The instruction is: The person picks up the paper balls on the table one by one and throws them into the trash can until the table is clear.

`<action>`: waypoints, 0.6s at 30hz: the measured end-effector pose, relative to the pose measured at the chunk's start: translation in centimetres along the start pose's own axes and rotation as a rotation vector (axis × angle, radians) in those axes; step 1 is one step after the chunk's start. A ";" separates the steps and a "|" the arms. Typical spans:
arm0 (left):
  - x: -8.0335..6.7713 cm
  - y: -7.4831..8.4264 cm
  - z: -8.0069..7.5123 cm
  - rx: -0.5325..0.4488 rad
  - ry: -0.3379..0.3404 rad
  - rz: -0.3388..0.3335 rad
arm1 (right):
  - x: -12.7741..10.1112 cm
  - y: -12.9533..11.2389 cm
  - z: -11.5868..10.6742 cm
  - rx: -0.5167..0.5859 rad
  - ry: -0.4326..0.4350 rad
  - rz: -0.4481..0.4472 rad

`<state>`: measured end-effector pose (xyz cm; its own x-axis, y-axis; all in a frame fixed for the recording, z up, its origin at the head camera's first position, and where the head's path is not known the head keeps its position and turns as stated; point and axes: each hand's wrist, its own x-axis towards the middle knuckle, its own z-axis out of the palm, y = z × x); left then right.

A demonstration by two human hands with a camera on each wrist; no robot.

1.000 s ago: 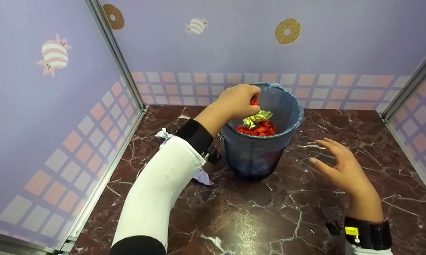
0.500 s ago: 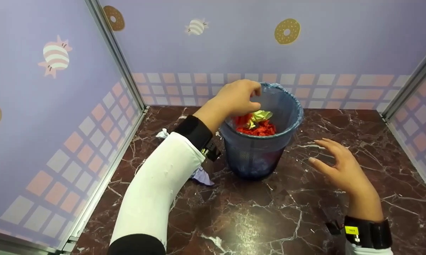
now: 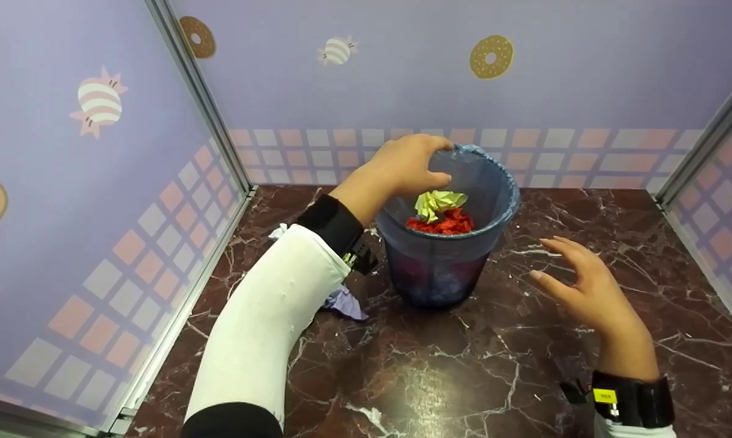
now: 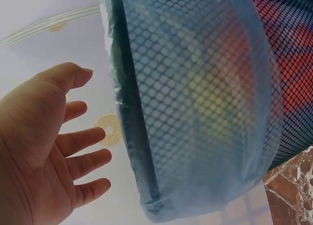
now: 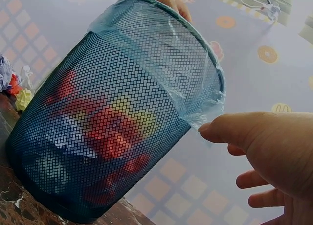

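A mesh waste bin with a blue plastic liner over its rim stands upright on the table. Inside lie crumpled red paper and crumpled yellow paper; the right wrist view also shows whitish paper through the mesh. My left hand hovers over the bin's left rim, fingers extended and holding nothing. To the bin's right, my right hand is held in the air, thumb and fingers spread apart, with nothing in it.
Crumpled purple paper lies left of the bin, partly hidden by my left sleeve. A white scrap shows beyond that arm. In the right wrist view, crumpled yellow paper sits there too. Patterned walls enclose the marbled table.
My left hand has let go of red paper, which dropped into the bin, and its fingers have straightened. The right hand has stayed in place.
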<state>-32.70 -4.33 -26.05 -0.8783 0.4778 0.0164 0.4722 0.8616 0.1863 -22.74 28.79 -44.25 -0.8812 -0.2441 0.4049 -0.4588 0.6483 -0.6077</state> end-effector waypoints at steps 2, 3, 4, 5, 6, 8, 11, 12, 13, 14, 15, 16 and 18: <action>-0.2 -0.2 0.0 0.004 -0.006 -0.004 | 0.0 0.0 0.0 0.002 -0.002 0.000; -0.3 -0.3 0.0 0.005 -0.011 -0.008 | 0.0 0.0 0.0 0.002 -0.003 -0.003; -0.3 -0.4 0.0 0.005 -0.013 -0.008 | 0.0 -0.1 0.0 0.002 -0.003 -0.005; -0.4 -0.6 -0.1 0.006 -0.017 -0.011 | -0.1 -0.1 0.0 0.002 -0.003 -0.007; -0.5 -0.8 -0.1 0.004 -0.017 -0.011 | -0.1 -0.1 0.0 0.002 -0.003 -0.010; -0.8 -1.3 -0.3 -0.002 -0.013 -0.015 | -0.1 -0.2 0.0 0.000 0.002 -0.014; -1.6 -2.4 -0.7 -0.018 -0.009 -0.034 | 0.0 -0.4 0.1 -0.007 0.011 -0.028; -1.9 -2.9 -0.8 -0.026 -0.010 -0.042 | 0.0 -0.5 0.2 -0.010 0.013 -0.039; -2.2 -3.4 -1.0 -0.030 -0.015 -0.053 | 0.0 -0.6 0.3 -0.015 0.014 -0.048; -2.6 -3.9 -1.2 -0.040 -0.020 -0.067 | 0.1 -0.7 0.3 -0.019 0.015 -0.059; -3.0 -4.6 -1.4 -0.048 -0.020 -0.082 | 0.1 -0.8 0.3 -0.022 0.016 -0.075; -3.4 -5.3 -1.6 -0.052 -0.019 -0.097 | 0.2 -1.0 0.4 -0.024 0.017 -0.089; -4.3 -6.7 -1.8 -0.075 -0.013 -0.133 | 0.2 -1.3 0.4 -0.029 0.015 -0.109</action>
<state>-32.19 -12.50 -25.60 -0.9315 0.3628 -0.0262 0.3442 0.9025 0.2587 -22.36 27.56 -43.65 -0.8240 -0.3036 0.4784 -0.5485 0.6390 -0.5392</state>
